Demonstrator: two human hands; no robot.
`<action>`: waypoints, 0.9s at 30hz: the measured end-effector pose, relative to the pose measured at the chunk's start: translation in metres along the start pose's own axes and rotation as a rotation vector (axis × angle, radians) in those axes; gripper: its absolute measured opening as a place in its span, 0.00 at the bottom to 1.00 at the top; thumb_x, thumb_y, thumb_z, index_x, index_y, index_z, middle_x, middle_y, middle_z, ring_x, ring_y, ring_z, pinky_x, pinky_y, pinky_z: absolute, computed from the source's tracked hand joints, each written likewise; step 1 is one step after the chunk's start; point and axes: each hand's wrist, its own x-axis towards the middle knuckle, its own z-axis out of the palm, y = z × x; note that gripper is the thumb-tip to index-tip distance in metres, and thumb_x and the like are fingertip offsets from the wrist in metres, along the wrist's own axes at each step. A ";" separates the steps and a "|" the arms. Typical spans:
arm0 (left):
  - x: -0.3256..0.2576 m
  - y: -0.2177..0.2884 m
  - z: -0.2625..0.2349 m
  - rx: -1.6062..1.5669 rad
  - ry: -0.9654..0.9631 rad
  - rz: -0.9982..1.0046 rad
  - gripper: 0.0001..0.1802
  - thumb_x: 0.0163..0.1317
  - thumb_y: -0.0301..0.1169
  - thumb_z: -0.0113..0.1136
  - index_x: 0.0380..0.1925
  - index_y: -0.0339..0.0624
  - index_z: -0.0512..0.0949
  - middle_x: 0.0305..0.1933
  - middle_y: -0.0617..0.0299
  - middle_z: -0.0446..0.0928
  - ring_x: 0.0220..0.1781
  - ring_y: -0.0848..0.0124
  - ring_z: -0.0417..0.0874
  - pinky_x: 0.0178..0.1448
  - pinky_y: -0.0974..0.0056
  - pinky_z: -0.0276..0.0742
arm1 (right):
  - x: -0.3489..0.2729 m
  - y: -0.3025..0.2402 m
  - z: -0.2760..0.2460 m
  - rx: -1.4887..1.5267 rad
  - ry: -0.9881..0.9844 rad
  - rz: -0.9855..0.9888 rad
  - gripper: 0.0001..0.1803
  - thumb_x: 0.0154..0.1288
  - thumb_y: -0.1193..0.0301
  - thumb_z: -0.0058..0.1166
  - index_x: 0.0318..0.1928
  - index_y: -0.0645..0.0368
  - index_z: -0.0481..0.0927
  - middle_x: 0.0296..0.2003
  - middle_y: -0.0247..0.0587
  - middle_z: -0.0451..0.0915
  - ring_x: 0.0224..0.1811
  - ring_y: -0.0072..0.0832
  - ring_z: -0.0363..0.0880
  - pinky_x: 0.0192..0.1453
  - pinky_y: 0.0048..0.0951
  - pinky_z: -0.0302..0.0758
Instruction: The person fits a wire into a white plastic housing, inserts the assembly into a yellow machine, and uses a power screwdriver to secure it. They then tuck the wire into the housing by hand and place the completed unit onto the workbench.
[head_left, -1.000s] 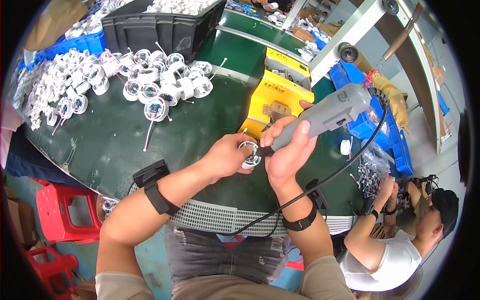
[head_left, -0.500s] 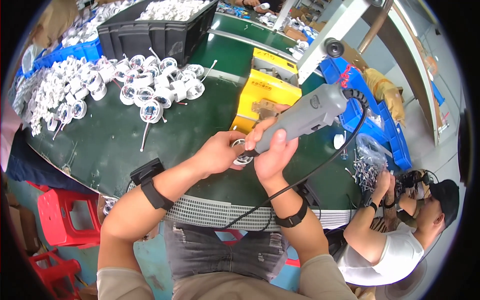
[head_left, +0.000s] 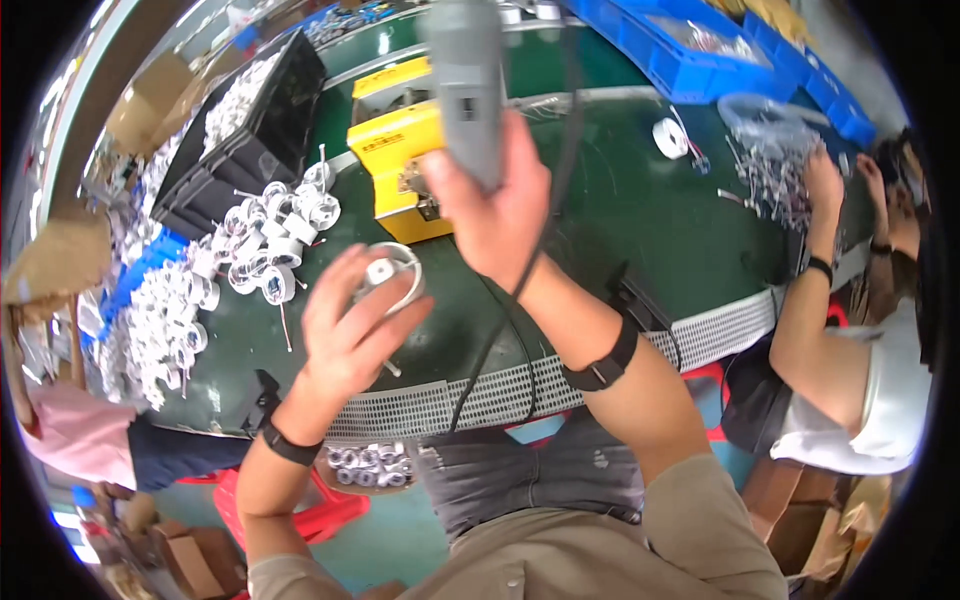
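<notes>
Two grips, both clamped: left hand (head_left: 345, 335) around white ring fitting (head_left: 392, 277), right hand (head_left: 490, 205) around grey power driver (head_left: 466, 75). Possibly loose hold; fitting could slip onto counter (head_left: 640, 210) below.

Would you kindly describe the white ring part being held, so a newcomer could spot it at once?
Start at the green worktable with the yellow machine on it. In front of that machine, the left hand holds one white ring part in its fingers. Unlike the heap of similar white parts on the table, it is lifted clear.
</notes>
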 end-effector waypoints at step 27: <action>-0.051 0.003 0.006 -0.089 -0.364 -0.644 0.16 0.49 0.26 0.68 0.41 0.37 0.81 0.41 0.54 0.78 0.41 0.55 0.78 0.45 0.58 0.75 | -0.005 0.014 0.001 -0.301 -0.180 0.117 0.29 0.59 0.55 0.62 0.53 0.61 0.70 0.36 0.49 0.83 0.37 0.39 0.85 0.42 0.33 0.78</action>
